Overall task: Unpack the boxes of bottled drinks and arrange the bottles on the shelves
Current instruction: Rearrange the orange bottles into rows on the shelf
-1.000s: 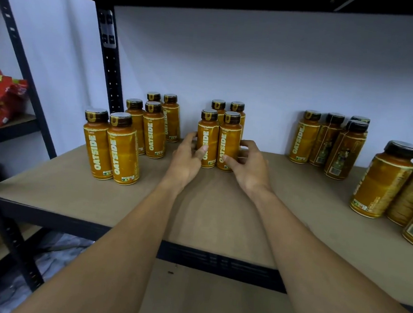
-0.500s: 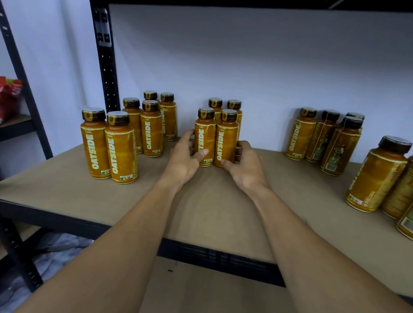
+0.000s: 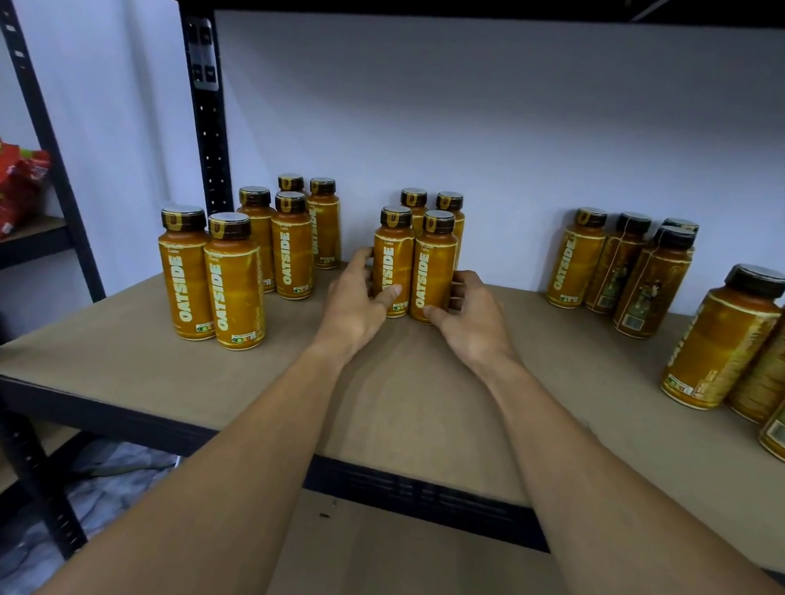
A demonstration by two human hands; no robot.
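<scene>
a red and green packet (image 3: 0, 186) lies far left against a white wall (image 3: 489, 117).

1. Mid-frame, orange plastic bottles (image 3: 391, 259) with dark brown caps (image 3: 396, 216) are showing white "OATSIDE" lettering.
2. The tan board shelf (image 3: 188, 365) is sitting in a black metal frame (image 3: 203, 108).
3. A red-and-green patterned bag (image 3: 0, 182) is lying at the left edge.

A pale bluish wall (image 3: 512, 119) backs the black metal rack (image 3: 412, 498). Its perforated upright (image 3: 205, 141) stands far left; the brown shelf board (image 3: 234, 378) spans the width under dim light. Another shelf (image 3: 15, 239) sits further left.
</scene>
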